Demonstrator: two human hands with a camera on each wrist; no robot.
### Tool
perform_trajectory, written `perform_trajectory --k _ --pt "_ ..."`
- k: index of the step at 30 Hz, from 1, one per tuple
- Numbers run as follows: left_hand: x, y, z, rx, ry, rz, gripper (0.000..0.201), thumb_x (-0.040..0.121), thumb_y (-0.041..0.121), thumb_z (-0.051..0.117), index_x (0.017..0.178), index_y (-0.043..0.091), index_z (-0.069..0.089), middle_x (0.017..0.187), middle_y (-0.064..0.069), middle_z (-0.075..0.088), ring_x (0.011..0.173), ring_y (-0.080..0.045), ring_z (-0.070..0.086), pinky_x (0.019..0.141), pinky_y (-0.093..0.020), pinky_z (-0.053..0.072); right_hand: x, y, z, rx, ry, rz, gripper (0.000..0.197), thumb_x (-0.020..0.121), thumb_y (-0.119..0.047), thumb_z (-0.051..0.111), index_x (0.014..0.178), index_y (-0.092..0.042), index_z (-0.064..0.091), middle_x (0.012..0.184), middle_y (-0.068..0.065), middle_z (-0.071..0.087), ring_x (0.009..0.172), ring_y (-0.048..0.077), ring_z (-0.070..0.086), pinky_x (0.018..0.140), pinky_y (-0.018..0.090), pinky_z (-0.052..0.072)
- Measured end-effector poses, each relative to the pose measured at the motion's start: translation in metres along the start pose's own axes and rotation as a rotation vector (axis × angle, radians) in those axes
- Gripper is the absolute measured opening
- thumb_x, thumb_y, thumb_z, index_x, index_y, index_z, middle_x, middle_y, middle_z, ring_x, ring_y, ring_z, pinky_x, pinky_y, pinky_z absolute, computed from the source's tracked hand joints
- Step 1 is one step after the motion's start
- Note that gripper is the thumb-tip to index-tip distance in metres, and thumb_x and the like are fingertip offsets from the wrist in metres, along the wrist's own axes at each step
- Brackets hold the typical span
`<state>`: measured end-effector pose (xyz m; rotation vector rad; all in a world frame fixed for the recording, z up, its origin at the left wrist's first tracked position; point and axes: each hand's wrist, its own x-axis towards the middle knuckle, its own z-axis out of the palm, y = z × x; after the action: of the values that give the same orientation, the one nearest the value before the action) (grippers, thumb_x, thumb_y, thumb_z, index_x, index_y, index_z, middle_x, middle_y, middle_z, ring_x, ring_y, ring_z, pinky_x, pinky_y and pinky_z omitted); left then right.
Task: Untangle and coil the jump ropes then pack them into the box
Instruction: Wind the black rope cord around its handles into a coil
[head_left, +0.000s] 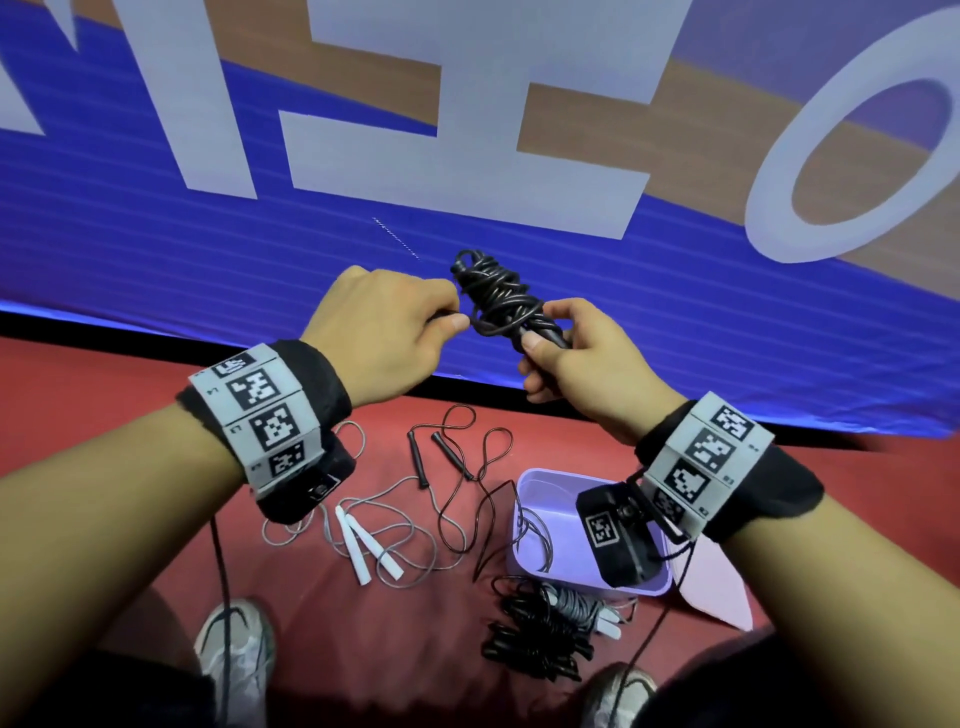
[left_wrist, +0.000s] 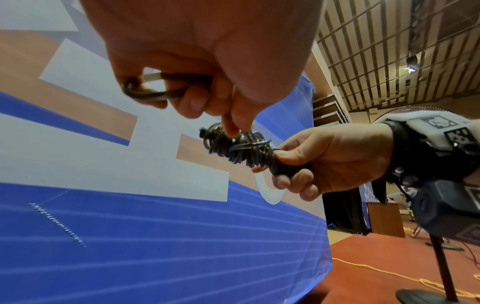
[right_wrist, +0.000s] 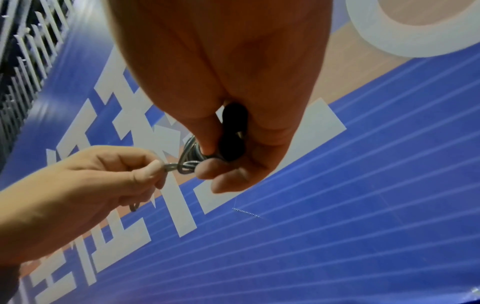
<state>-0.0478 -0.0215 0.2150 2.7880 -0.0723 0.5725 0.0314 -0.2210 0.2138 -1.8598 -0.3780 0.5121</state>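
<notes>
In your hands: a black rope (head_left: 496, 299), its cord wound round the two handles into a tight bundle, held up in front of the blue banner (head_left: 311, 270).
Right hand (head_left: 576, 358): your fingers (left_wrist: 291, 182) are curled round the two black handles (right_wrist: 232, 133), thumb pressed at the base of the wraps.
Left hand (head_left: 384, 327): you pinch the free end of the cord between thumb and forefinger, just beside the bundle; a loop of it shows under your fingers in the left wrist view.
Step in hand: by my reading, you are tucking or tying off the last turn, so this rope is nearly coiled.
Done so far: a pile of coiled ropes (head_left: 545, 629), black and grey, lies on the red floor (head_left: 130, 415) just near of the box; they are bundled but not packed.
Box (head_left: 524, 551): the lilac box sits on the floor right of centre; only a loose cord hangs over its left rim, and your right wrist camera hides part of the inside.
Left to do: a white-handled rope (head_left: 363, 545) and a black-handled rope (head_left: 452, 467) lie loose on the floor, left of the box, their cords overlapping.
Progress: roughly halfway by my judgement; two ropes remain to coil, and nearly all the packing.
</notes>
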Motion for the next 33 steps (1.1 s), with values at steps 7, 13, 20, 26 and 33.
perform_trajectory --k 7,13,20,26,33 --pt "-0.002 0.008 0.005 -0.003 -0.041 -0.036 0.035 0.090 0.047 0.037 0.085 0.025 0.063 0.060 0.003 0.063 0.061 -0.027 0.055 0.071 -0.034 0.042 -0.003 0.007 -0.008 -0.377 0.068 -0.117 0.016 0.096 -0.030 0.061 0.106 -0.017 0.057 0.077 0.005 0.070 0.064 0.019 0.071 0.066 0.038 0.059" --pt "-0.002 0.023 0.009 -0.187 -0.035 -0.090 0.016 0.097 0.029 0.054 0.088 0.018 0.063 0.078 0.000 0.061 0.075 -0.026 0.054 0.069 -0.043 0.047 -0.003 0.017 0.008 -0.758 0.129 -0.316 0.050 0.100 -0.025 0.048 0.146 -0.010 0.036 0.123 0.016 0.060 0.111 0.036 0.056 0.087 0.044 0.047" --pt "-0.002 0.021 -0.002 -0.251 0.030 -0.079 0.024 0.091 0.039 0.045 0.084 0.022 0.059 0.070 0.008 0.053 0.069 -0.020 0.050 0.067 -0.041 0.046 -0.002 0.023 0.009 -0.951 0.038 -0.353 0.067 0.104 -0.039 0.039 0.155 -0.004 0.012 0.121 0.021 0.060 0.101 0.041 0.059 0.079 0.046 0.048" --pt "-0.001 0.013 -0.013 -0.147 0.107 -0.117 0.021 0.097 0.034 0.052 0.089 0.020 0.064 0.069 0.008 0.053 0.072 -0.022 0.049 0.062 -0.031 0.027 0.003 0.014 -0.008 -0.544 0.109 -0.338 0.037 0.104 -0.034 0.043 0.138 -0.019 0.043 0.069 -0.004 0.051 0.059 0.012 0.048 0.057 0.032 0.036" --pt "-0.010 0.022 -0.014 -0.117 0.079 -0.048 0.028 0.092 0.040 0.043 0.085 0.022 0.063 0.065 0.009 0.051 0.063 -0.018 0.045 0.056 -0.022 0.025 0.007 0.017 -0.015 -0.460 0.218 -0.332 0.024 0.104 -0.030 0.043 0.106 -0.015 0.062 0.060 -0.007 0.041 0.050 0.007 0.038 0.050 0.020 0.032"
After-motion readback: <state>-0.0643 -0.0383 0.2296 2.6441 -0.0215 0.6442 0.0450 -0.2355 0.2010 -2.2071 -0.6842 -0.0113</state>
